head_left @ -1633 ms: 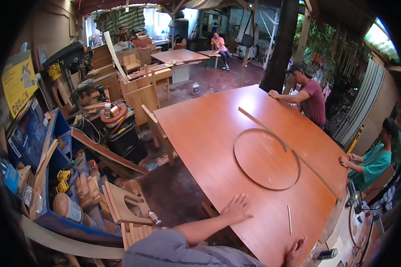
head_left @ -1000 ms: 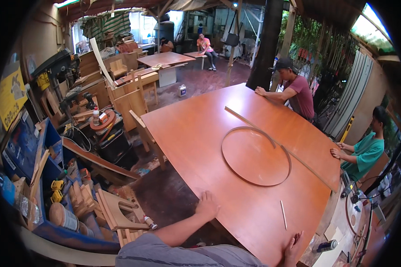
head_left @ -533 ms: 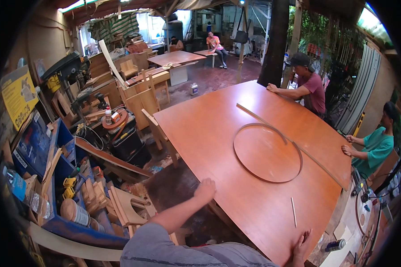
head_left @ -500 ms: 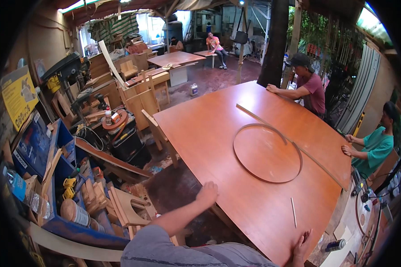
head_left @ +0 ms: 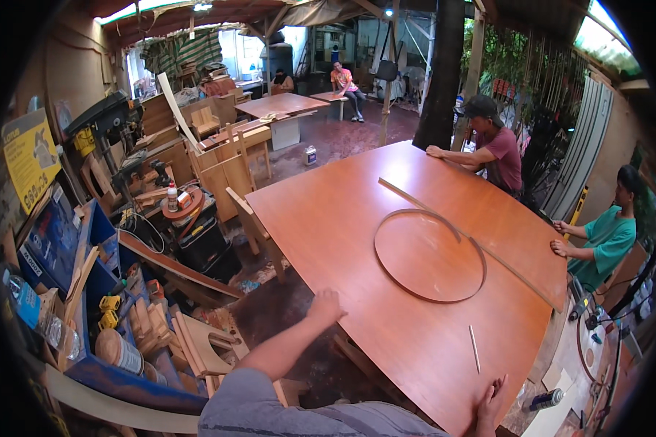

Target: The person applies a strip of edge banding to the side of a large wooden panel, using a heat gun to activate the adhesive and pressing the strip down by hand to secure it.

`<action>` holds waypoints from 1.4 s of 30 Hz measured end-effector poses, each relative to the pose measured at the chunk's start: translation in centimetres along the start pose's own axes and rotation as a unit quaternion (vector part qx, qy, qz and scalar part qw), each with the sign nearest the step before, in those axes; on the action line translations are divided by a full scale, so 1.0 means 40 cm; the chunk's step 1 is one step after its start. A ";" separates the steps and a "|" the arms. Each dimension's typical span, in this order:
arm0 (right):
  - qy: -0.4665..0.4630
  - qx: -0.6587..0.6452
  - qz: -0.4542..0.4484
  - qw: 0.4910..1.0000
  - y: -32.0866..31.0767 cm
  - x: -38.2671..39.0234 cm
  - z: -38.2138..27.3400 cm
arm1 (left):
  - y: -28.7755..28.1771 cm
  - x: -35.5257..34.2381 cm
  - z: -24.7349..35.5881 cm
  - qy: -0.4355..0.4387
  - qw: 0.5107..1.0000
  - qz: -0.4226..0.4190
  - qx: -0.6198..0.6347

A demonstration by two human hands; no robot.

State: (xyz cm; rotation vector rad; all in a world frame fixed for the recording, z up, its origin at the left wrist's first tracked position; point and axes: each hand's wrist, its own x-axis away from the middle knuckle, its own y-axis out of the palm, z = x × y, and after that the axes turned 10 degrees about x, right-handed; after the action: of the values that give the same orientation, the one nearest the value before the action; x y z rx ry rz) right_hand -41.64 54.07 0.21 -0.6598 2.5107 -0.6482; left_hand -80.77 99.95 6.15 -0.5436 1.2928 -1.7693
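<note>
A large reddish-brown wooden panel (head_left: 415,313) spreads out before me. My left hand (head_left: 326,306) is closed at its left edge, fingers curled over the rim. Near the panel's lower right edge, my right hand (head_left: 492,403) rests with fingers stretched and apart, holding nothing that I can see. Close to it lies a thin pale stick (head_left: 474,349). Farther across the surface, a narrow strip bent into a ring (head_left: 376,256) lies beside a long straight wooden strip (head_left: 514,274).
One person in a dark cap (head_left: 500,149) leans on the far edge; another in a green shirt (head_left: 609,237) has hands at the right edge. Wood offcuts (head_left: 147,320) and a blue cabinet (head_left: 87,357) crowd my left. A spray can (head_left: 547,400) lies at right.
My left hand has shifted slightly farther away along the panel's edge. The capped person's head has dipped lower. The whole view has moved a little; my right hand stays by its edge.
</note>
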 end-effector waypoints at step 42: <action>0.002 0.021 0.018 1.000 -0.007 0.002 0.011 | 0.154 0.178 0.438 0.202 0.959 -0.197 0.017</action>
State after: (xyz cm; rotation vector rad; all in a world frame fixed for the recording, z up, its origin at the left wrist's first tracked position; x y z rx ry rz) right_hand -41.38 53.67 0.01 -0.5986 2.4999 -0.6878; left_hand -69.13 83.85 6.00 -0.4559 1.5002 -2.3204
